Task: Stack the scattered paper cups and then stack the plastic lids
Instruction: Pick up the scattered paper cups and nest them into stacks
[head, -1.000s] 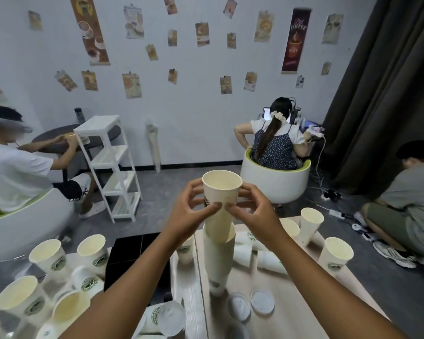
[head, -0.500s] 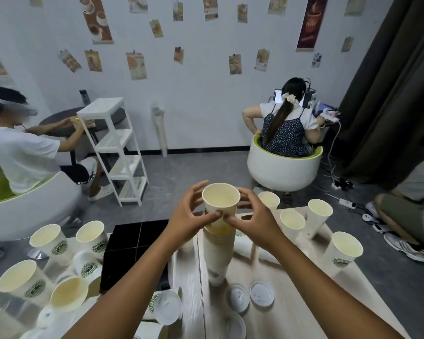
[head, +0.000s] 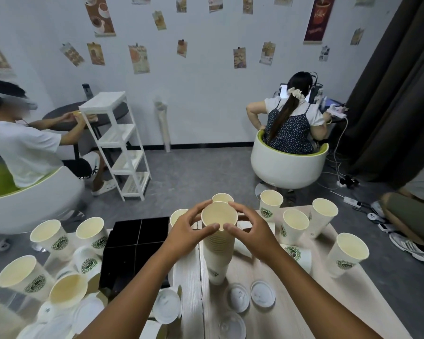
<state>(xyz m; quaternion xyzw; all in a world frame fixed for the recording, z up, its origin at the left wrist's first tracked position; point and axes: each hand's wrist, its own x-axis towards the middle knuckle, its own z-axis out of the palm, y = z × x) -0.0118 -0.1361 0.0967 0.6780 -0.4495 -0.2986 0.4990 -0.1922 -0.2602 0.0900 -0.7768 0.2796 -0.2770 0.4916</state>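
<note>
Since a second ago, the top paper cup (head: 219,216) has been lowered from well above the cup stack (head: 217,253) until only its rim stands proud; one more cup is thereby nested. Loose cups to the left (head: 47,234) and right (head: 295,222) of the hands remain to be added, and the plastic lids (head: 262,293) near the wrists are untouched on the tabletop (head: 291,321). The left hand (head: 189,233) is curled on the rim's left side, thumb at the near edge. The right hand (head: 252,234) mirrors it; both are clamped on the top cup.
</note>
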